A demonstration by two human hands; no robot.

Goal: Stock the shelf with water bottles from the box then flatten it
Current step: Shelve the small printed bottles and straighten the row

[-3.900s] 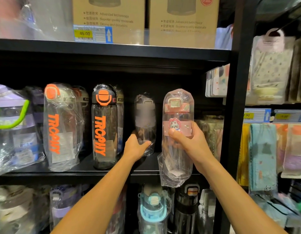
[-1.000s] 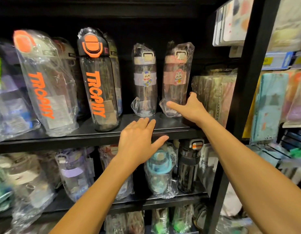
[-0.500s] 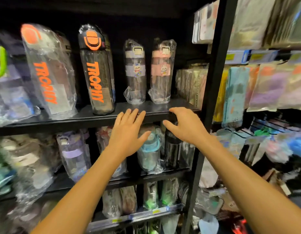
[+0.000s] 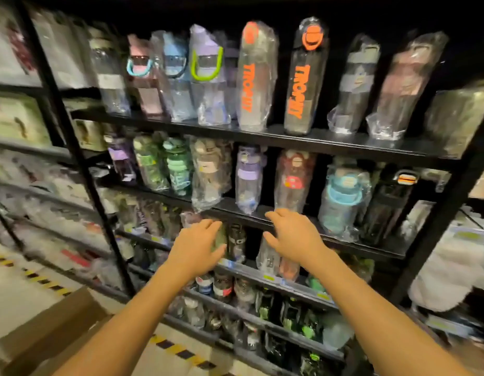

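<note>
Compared with half a second ago the view has swung left and down, so the cardboard box (image 4: 53,329) now shows at the lower left corner on the pale floor (image 4: 15,299), its flaps open and blurred; striped tape (image 4: 178,351) runs along the floor between it and the rack; a black upright post (image 4: 80,169) rises just right of the box, and the strip of floor in front of it is the open room; the left hand (image 4: 193,246) has dropped from the upper shelf (image 4: 344,147) and hovers in front of the lower tiers, fingers straight and close together, holding nothing; the right hand (image 4: 295,237), near it but apart, has dropped too, fingers loosely spread and empty, the tips at the front edge of the middle shelf (image 4: 371,248), perhaps touching it, though blur hides that; at the upper right the grey-banded bottle (image 4: 354,82) and the pink bottle (image 4: 403,85) stand side by side in their wraps as before, set back from the shelf lip, right of the two TROPHY bottles (image 4: 297,85)
</note>
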